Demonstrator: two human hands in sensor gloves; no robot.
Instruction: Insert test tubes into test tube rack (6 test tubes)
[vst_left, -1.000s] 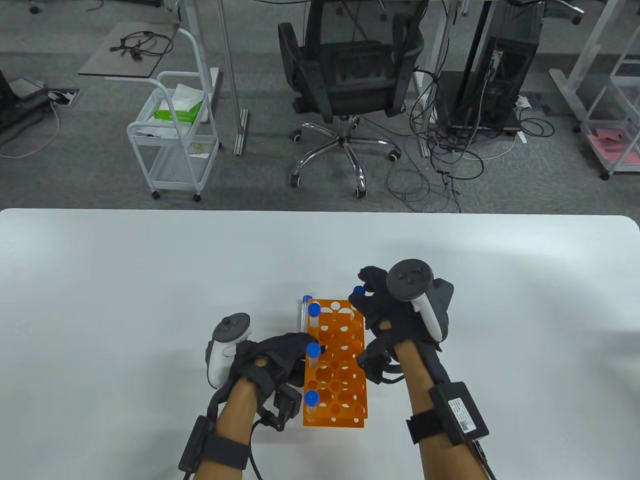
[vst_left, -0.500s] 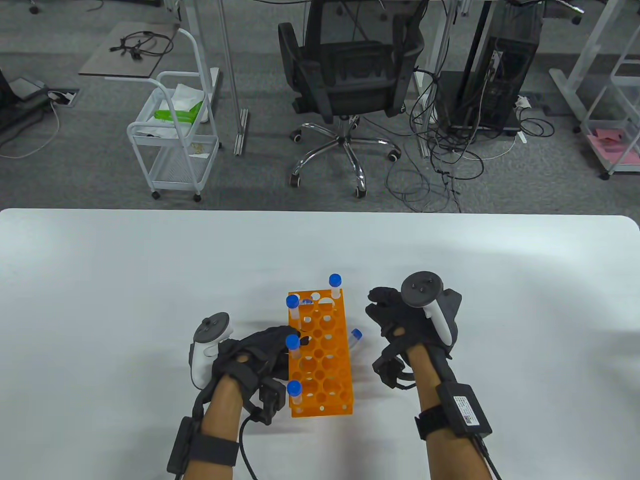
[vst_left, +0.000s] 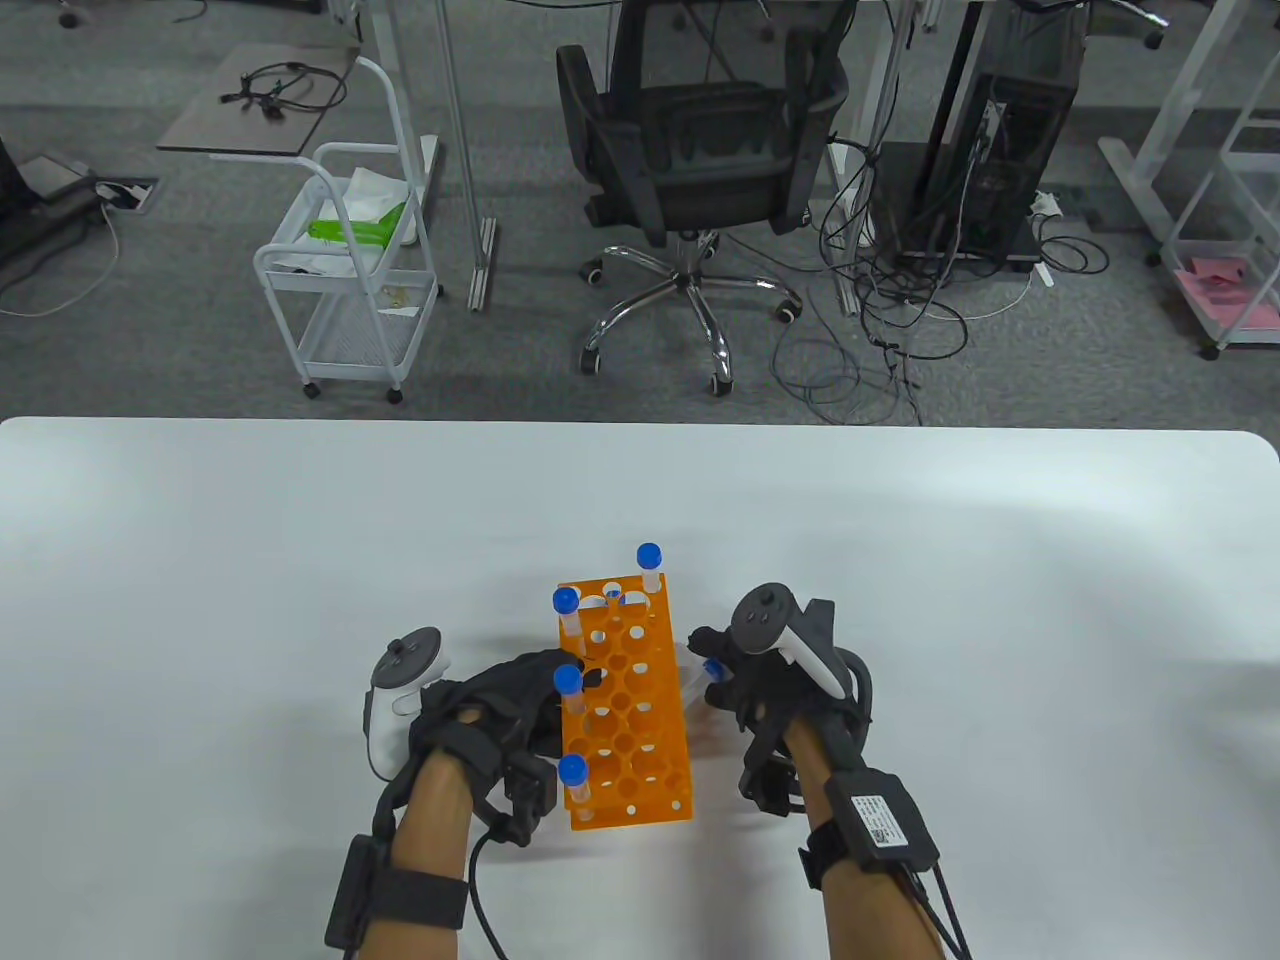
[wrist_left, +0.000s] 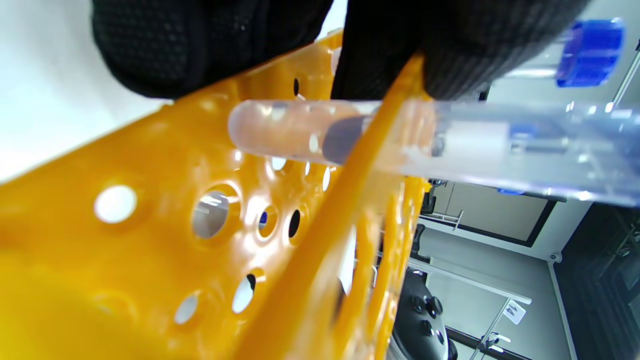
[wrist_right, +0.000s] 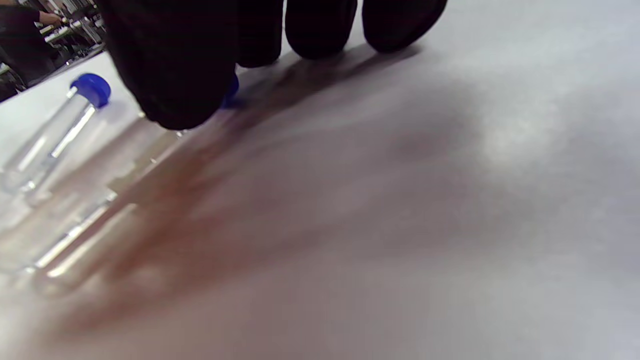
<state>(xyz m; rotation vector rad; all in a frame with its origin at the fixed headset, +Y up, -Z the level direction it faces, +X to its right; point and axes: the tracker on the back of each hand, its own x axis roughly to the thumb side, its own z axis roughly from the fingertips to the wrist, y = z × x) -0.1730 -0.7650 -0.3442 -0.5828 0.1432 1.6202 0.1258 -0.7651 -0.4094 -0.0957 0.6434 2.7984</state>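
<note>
The orange rack (vst_left: 630, 700) stands on the white table (vst_left: 250, 560). Several blue-capped test tubes stand in it: three along its left edge (vst_left: 568, 680) and some at the far end (vst_left: 650, 557). My left hand (vst_left: 540, 690) grips the rack's left side; in the left wrist view its fingers (wrist_left: 200, 45) pinch the rack's (wrist_left: 150, 200) edge beside a tube (wrist_left: 300, 130). My right hand (vst_left: 705, 665) is down on a tube (vst_left: 697, 690) lying right of the rack. In the right wrist view, my thumb (wrist_right: 175, 75) covers that tube (wrist_right: 100, 220); a second tube (wrist_right: 55, 135) lies beside it.
The table's far edge (vst_left: 640, 425) lies well beyond the rack. An office chair (vst_left: 690, 170) and a white cart (vst_left: 350, 290) stand on the floor behind it.
My right hand set the tube it held into the rack's far right corner, let go, then came down onto a tube lying right of the rack. The rack slid left under my left hand.
</note>
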